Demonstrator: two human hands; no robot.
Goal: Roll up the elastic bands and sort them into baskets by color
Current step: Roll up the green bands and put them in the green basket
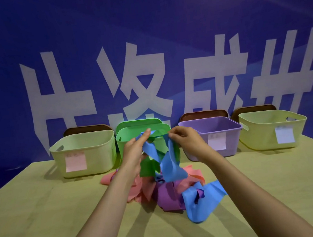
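A left hand point(134, 151) with straight fingers and a pinching right hand point(186, 140) lift a blue band point(170, 166) above a tangled pile point(165, 193), with a green basket point(123, 143) just behind them.

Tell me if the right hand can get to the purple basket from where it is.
Probably yes: the right hand hovers just beside the purple basket, nothing between, though it pinches the blue band.
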